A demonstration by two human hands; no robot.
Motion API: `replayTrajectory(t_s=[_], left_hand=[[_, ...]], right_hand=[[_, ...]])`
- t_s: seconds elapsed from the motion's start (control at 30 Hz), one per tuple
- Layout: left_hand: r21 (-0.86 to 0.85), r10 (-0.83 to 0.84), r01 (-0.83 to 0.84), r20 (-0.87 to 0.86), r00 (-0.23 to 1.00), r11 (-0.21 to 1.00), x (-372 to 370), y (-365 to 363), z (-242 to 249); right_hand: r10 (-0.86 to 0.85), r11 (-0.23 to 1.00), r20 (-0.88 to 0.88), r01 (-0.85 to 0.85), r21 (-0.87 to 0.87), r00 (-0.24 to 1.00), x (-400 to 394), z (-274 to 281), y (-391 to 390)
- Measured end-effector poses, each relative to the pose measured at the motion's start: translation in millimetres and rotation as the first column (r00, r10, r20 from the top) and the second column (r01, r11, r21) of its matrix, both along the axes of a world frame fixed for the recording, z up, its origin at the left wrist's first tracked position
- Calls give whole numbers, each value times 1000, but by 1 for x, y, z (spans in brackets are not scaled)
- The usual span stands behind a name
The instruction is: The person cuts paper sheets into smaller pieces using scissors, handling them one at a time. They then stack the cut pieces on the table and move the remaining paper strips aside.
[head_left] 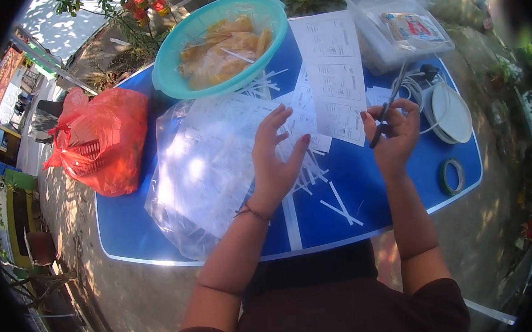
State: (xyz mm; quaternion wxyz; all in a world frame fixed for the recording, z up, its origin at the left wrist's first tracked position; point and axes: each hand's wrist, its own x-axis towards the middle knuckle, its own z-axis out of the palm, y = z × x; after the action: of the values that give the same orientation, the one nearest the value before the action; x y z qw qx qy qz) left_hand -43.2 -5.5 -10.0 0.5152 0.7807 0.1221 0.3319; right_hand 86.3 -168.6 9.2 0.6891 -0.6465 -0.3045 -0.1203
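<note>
My left hand hovers over the middle of the blue table, thumb and fingers apart, with nothing in it. In my right hand is a pair of scissors, fingers in the dark handles and blades pointing up and away. A long printed paper sheet with rows of boxed text lies between the hands, towards the far edge. Left of my left hand, a clear plastic bag and more printed papers catch bright sunlight. Thin cut paper strips are scattered below and between my hands.
A turquoise basin with plastic-wrapped yellowish contents stands at the back. On the left sits a red plastic bag. At the right are a clear plastic box, a white coiled cable, a round white object and a green tape roll.
</note>
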Motion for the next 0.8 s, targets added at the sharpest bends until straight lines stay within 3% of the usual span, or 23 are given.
replayTrajectory(t_s=[0.03,0.13,0.23,0.43,0.53,0.67,0.8], left_hand=[[-99,-29,32,30,999,995,0,0,-1],[-28,-76,78,68,995,997,-2,5,1],[-128,-126,154,208,970,980,-4,8,9],[-359,-182,251,214,960,899,-15,17,24],[-424,-159,223,183,970,878,-20,16,37],[-346,-194,230,134,972,910,-25,18,47],[-235,-196,199,35,980,951,-31,26,47]], right_hand=[[26,1000,-31,-26,19,999,-1,0,-1],[142,989,-165,-136,50,976,-2,5,-4],[296,954,-341,-294,60,892,-1,13,-7],[459,862,-486,-505,42,744,-5,6,-2],[545,743,-574,-669,-8,612,-6,11,-6],[652,559,-520,-813,-163,552,-5,11,-9],[651,397,-623,-894,-206,433,7,25,-21]])
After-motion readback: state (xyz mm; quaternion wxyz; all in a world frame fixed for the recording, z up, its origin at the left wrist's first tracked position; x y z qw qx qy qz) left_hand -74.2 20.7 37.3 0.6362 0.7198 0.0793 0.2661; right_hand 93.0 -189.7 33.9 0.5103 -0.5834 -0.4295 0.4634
